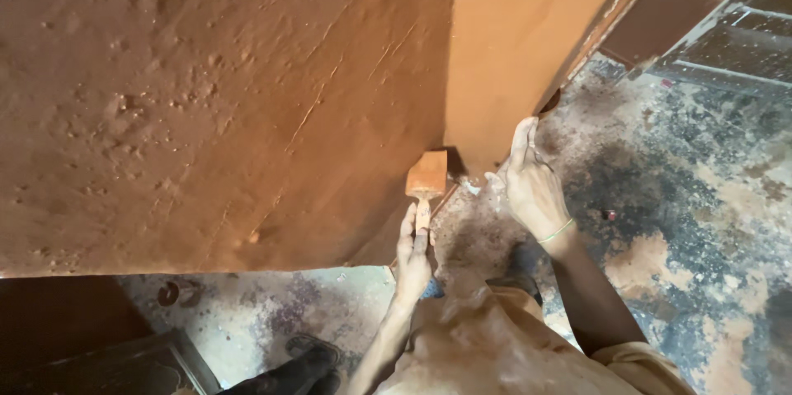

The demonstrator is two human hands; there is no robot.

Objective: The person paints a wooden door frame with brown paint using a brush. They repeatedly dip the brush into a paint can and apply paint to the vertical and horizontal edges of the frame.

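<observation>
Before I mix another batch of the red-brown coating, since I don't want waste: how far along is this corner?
Done: the big wall face and the adjoining panel look coated red-brown. In hand: the left hand holds a brush at the bottom of the corner, while the right hand rests against the panel's lower edge. Left: the strip at floor level, partly in shadow; the spattered floor hides how much.

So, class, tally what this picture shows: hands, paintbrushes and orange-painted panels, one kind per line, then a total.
Hands: 2 (left hand, right hand)
Paintbrushes: 1 (paintbrush, gripped by the left hand)
Orange-painted panels: 2 (large panel, narrow panel)
Total: 5
</observation>
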